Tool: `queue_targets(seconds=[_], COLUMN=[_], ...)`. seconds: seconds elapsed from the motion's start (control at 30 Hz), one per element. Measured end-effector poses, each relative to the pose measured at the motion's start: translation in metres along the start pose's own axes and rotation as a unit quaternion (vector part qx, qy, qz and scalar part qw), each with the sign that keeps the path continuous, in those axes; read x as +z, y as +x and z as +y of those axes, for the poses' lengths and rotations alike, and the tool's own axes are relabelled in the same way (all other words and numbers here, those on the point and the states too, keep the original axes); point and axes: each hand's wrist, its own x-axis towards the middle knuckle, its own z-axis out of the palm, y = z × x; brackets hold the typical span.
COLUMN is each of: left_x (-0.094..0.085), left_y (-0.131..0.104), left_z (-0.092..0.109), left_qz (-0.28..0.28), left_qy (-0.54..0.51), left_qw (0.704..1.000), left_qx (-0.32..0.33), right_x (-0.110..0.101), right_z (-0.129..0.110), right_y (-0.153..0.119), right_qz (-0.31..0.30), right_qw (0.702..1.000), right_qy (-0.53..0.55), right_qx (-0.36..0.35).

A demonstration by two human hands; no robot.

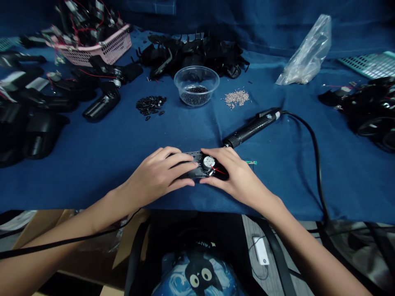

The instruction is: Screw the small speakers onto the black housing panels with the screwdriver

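My left hand (163,172) is closed round the left end of a black plastic housing (194,169) lying near the table's front edge. My right hand (231,170) grips its right end, thumb and fingers on opposite sides. A round motor (209,162) with a white face and a red wire sits in the housing between my hands. Just beyond my right hand lies a black electric screwdriver (251,128), its tip partly hidden behind the hand. A small green circuit board (251,163) shows at the right hand's outer side.
Behind stand a clear bowl (196,86) of tiny black parts, a pile of small black pieces (150,105) and a heap of screws (236,98). Black housings (191,53), a pink basket (105,49) and a plastic bag (307,53) line the back. The screwdriver's cable (314,152) runs down the right.
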Motion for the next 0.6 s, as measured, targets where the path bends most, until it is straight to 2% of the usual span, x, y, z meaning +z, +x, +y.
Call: queue_targets(seconds=[0.17,0.23,0.3,0.37,0.4,0.43,0.5,0.57,0.6], left_x=[-0.013,-0.020,-0.025,-0.026,-0.025,-0.024,-0.021,-0.019,-0.019], left_y=[0.008,0.019,0.034,0.050,0.057,0.063,0.071,0.075,0.074], left_z=[0.000,0.003,0.006,0.008,0.009,0.009,0.009,0.009,0.009], left_qz=[-0.034,-0.060,-0.079,-0.101,-0.119,-0.139,-0.176,-0.187,-0.182], left_qy=[0.005,-0.002,-0.026,-0.053,-0.064,-0.073,-0.084,-0.073,-0.059], left_qw=[0.999,0.998,0.996,0.993,0.990,0.987,0.980,0.979,0.981], left_qx=[0.015,0.002,-0.024,-0.041,-0.041,-0.036,-0.028,-0.027,-0.030], right_x=[0.003,0.000,-0.011,-0.027,-0.035,-0.043,-0.054,-0.057,-0.056], right_z=[0.000,0.000,0.003,0.009,0.014,0.020,0.035,0.050,0.057], right_y=[0.000,-0.001,0.001,0.008,0.012,0.018,0.030,0.042,0.046], right_qz=[-0.005,-0.015,0.016,0.102,0.139,0.149,0.094,0.054,0.060], right_qw=[1.000,1.000,1.000,0.986,0.964,0.932,0.874,0.848,0.847], right_qy=[-0.014,-0.016,-0.024,-0.081,-0.124,-0.171,-0.222,-0.207,-0.176], right_qx=[-0.003,-0.018,-0.002,0.105,0.191,0.282,0.423,0.484,0.498])
